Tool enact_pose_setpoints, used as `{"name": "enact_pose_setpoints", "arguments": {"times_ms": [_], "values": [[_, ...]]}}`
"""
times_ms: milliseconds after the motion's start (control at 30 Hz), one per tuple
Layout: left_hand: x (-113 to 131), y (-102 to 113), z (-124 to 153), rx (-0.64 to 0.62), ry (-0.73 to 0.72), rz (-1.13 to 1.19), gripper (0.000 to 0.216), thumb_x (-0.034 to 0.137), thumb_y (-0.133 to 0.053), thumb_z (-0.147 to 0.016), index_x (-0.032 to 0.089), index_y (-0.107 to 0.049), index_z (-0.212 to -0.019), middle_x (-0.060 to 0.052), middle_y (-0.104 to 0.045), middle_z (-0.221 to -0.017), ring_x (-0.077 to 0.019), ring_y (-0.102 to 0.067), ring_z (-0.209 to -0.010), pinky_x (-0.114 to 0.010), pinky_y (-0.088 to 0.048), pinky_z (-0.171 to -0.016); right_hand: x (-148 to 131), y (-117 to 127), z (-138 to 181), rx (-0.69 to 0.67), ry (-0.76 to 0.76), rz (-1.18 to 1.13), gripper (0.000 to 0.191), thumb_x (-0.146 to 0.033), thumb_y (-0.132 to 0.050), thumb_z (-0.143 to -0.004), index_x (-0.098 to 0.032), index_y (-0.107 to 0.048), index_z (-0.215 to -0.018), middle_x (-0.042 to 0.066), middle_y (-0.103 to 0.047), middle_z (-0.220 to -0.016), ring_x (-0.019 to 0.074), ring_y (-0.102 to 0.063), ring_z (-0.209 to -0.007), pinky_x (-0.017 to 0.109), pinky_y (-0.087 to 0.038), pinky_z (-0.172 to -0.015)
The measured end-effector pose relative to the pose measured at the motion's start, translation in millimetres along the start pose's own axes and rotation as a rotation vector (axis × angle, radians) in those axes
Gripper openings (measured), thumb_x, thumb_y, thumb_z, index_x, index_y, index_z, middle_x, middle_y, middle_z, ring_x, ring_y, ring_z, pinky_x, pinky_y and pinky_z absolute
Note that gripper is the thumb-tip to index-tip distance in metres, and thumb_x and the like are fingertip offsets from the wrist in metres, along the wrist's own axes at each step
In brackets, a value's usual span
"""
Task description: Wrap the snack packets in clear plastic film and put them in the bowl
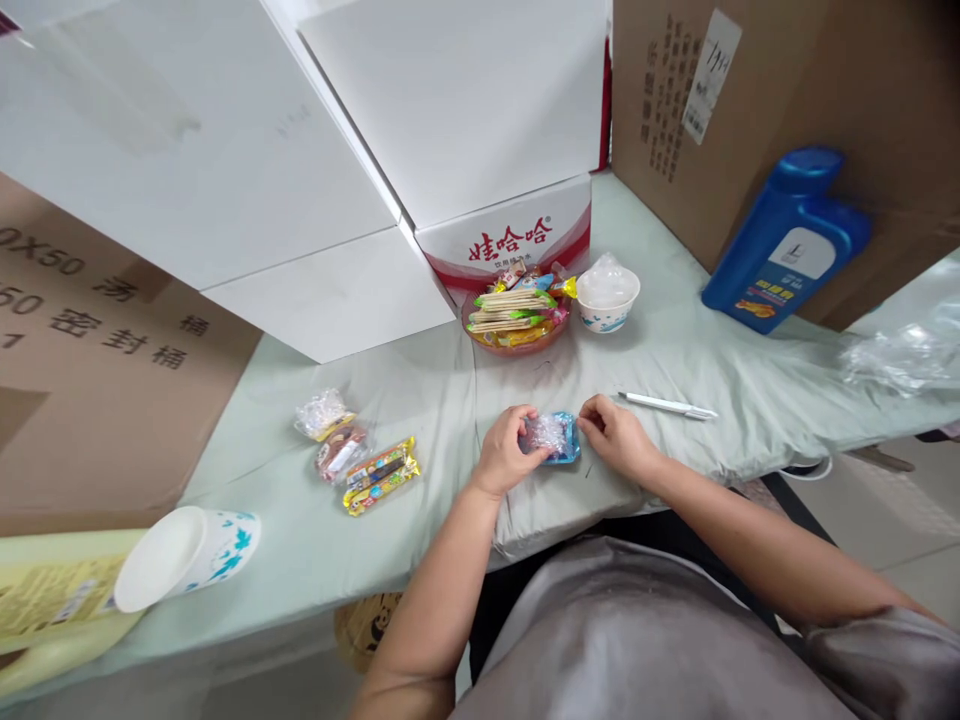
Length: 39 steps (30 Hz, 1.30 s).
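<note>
A small blue snack packet [568,447] with crinkled clear plastic wrap [549,432] over it lies on the table edge in front of me. My left hand [508,452] grips its left side, thumb in front and fingers behind. At the packet's right edge is my right hand [616,440], its thumb and fingertips pinched together. Whatever those fingertips hold, if anything, is too small to make out. A white pen [667,405] lies just beyond my right hand.
Plastic-wrapped snacks [341,450] and a yellow snack pack [382,476] lie left. Behind stand a candy bowl [517,347], a paper cup [609,300] holding plastic, and white boxes [480,110]. A blue bottle [784,240] stands right. Another paper cup [225,545] lies tipped at left.
</note>
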State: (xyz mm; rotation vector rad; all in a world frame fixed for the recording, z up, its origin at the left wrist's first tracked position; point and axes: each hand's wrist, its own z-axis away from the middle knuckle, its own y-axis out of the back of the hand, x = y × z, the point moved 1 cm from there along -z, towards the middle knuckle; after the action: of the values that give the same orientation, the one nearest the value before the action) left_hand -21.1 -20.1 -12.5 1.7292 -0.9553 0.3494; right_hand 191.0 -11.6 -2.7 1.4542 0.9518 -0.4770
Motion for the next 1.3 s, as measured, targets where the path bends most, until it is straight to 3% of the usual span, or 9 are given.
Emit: {"name": "enact_pose_setpoints", "arguments": {"times_ms": [167, 267, 400, 533, 633, 833, 1000, 1100, 1300], "values": [[-3.8, -6.3, 6.0, 0.084, -0.009, 0.096, 0.025, 0.029, -0.069, -0.079, 0.021, -0.058, -0.100, -0.001, -0.065, -0.083, -0.0124, -0.058, -0.066, -0.027, -0.049, -0.065, -17.4, -11.9, 6.4, -0.187, 0.216, 0.069, 0.056, -0.035, -0.069, -0.080, -0.020, -0.048, -0.130, 0.010, -0.063, -0.108, 0.0211, -0.062, -0.086, 0.033, -0.048, -0.075], [-4.4, -7.0, 8.9, 0.049, 0.008, 0.201, 0.034, 0.033, -0.071, -0.079, 0.021, -0.056, -0.107, -0.004, -0.067, -0.091, -0.0124, -0.060, -0.068, -0.026, -0.050, -0.064, -20.9, -19.8, 0.9, -0.219, 0.173, 0.134, 0.029, -0.028, -0.056, -0.089, -0.019, -0.057, -0.116, 0.009, -0.066, -0.106, 0.0207, -0.064, -0.086, 0.032, -0.046, -0.075], [0.1, -6.3, 5.8, -0.058, 0.035, 0.153, 0.056, 0.033, -0.081, -0.068, 0.022, -0.055, -0.117, -0.005, -0.065, -0.098, -0.0132, -0.058, -0.069, -0.028, -0.051, -0.065, -5.5, -7.6, -5.2, -0.010, 0.055, 0.004, 0.013, -0.025, -0.047, -0.091, -0.021, -0.058, -0.097, 0.005, -0.067, -0.086, 0.0183, -0.061, -0.074, 0.029, -0.045, -0.068], [4.0, -4.6, 1.0, -0.061, -0.014, 0.116, 0.017, 0.030, -0.062, -0.087, 0.022, -0.066, -0.102, -0.005, -0.062, -0.094, -0.0133, -0.059, -0.071, -0.028, -0.051, -0.067, 18.4, 15.0, -0.1, 0.154, -0.042, -0.067, 0.012, -0.030, -0.049, -0.088, -0.022, -0.054, -0.094, 0.002, -0.065, -0.076, 0.0174, -0.057, -0.064, 0.029, -0.044, -0.061], [-0.3, -2.3, 0.7, 0.076, 0.022, 0.164, 0.016, 0.029, -0.053, -0.092, 0.020, -0.066, -0.088, -0.004, -0.062, -0.084, -0.0132, -0.058, -0.071, -0.026, -0.049, -0.065, 27.5, 20.7, 8.0, 0.185, -0.037, -0.030, 0.012, -0.030, -0.047, -0.088, -0.022, -0.053, -0.095, 0.003, -0.065, -0.079, 0.0186, -0.059, -0.067, 0.031, -0.045, -0.064], [-15.7, 7.4, 2.8, 0.628, 0.341, 0.433, 0.028, 0.045, -0.062, -0.084, 0.019, -0.054, -0.087, 0.003, -0.055, -0.069, -0.0093, -0.053, -0.057, -0.021, -0.042, -0.054, 31.9, 16.9, 13.4, 0.259, -0.057, -0.084, 0.015, -0.034, -0.044, -0.091, -0.022, -0.052, -0.097, 0.003, -0.064, -0.080, 0.0185, -0.059, -0.068, 0.031, -0.046, -0.064], [-16.9, 17.4, 7.1, 0.770, 0.459, 0.562, 0.033, 0.045, -0.068, -0.078, 0.020, -0.048, -0.083, 0.006, -0.051, -0.063, -0.0072, -0.049, -0.050, -0.018, -0.038, -0.049, 38.5, 19.5, 12.9, 0.331, -0.102, -0.219, 0.024, -0.040, -0.043, -0.093, -0.021, -0.055, -0.102, 0.001, -0.060, -0.073, 0.0151, -0.052, -0.058, 0.029, -0.043, -0.057], [-19.4, 23.4, 21.6, 0.732, 0.513, 0.485, 0.028, 0.041, -0.066, -0.077, 0.020, -0.049, -0.083, 0.006, -0.051, -0.064, -0.0078, -0.051, -0.053, -0.019, -0.041, -0.053, 40.3, 21.3, 13.5, 0.355, -0.112, -0.233, 0.027, -0.042, -0.044, -0.093, -0.021, -0.058, -0.104, 0.001, -0.060, -0.073, 0.0151, -0.053, -0.058, 0.030, -0.044, -0.058], [-13.7, 42.3, 63.4, 0.444, 0.484, -0.042, 0.008, 0.025, -0.061, -0.077, 0.020, -0.057, -0.081, 0.000, -0.058, -0.076, -0.0149, -0.057, -0.069, -0.028, -0.048, -0.068, 48.9, 33.6, 10.1, 0.452, -0.134, -0.233, 0.027, -0.042, -0.050, -0.090, -0.019, -0.062, -0.097, 0.002, -0.062, -0.070, 0.0164, -0.057, -0.060, 0.032, -0.048, -0.061]]}}
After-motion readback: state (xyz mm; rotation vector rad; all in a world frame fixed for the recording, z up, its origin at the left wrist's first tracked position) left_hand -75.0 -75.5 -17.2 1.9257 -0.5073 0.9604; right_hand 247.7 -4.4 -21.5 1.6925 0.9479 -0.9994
